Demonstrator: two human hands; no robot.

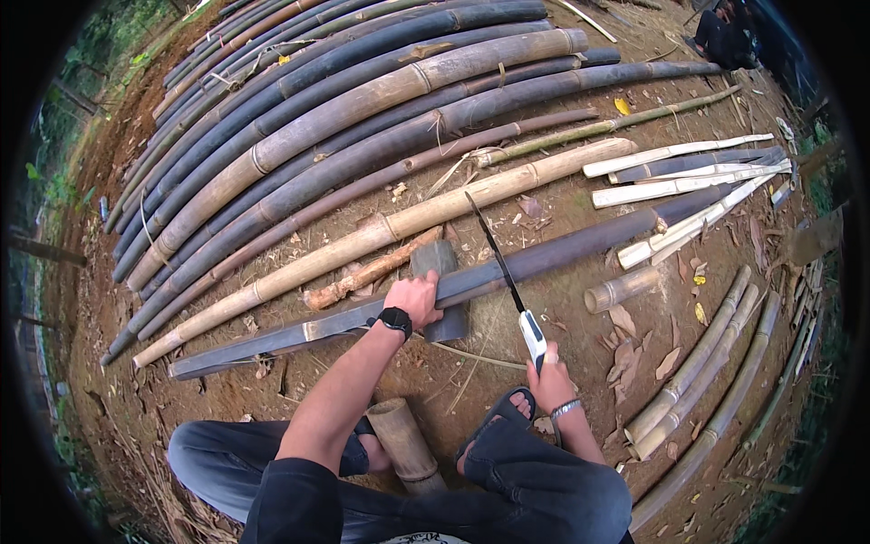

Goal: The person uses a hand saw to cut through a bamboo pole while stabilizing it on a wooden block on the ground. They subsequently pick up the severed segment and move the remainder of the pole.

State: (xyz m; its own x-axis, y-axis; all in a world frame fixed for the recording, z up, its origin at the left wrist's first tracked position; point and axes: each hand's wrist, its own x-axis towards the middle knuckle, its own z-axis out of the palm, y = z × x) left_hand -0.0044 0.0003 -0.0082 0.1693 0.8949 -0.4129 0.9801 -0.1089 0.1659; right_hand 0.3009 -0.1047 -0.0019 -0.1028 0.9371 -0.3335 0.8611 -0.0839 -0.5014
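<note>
A long dark bamboo pole (580, 247) lies across in front of me, propped on a dark block (439, 317). My left hand (415, 299), with a black watch at the wrist, is wrapped over the pole where it crosses the block. In my right hand (551, 381) is a pruning saw (533, 334) with a white and black handle. Its dark, slim blade lies across the pole just right of the block, tip pointing away from me. Whether the teeth have cut in cannot be made out. Left of the blade, the pole's upper face looks flat, as if split.
A pale bamboo pole (453, 195) and a pile of dark poles (362, 100) lie beyond. Split pale strips (662, 186) sit at right, near a short bamboo piece (622, 288). A bamboo section (399, 435) is between my legs. More poles (693, 363) lie at lower right.
</note>
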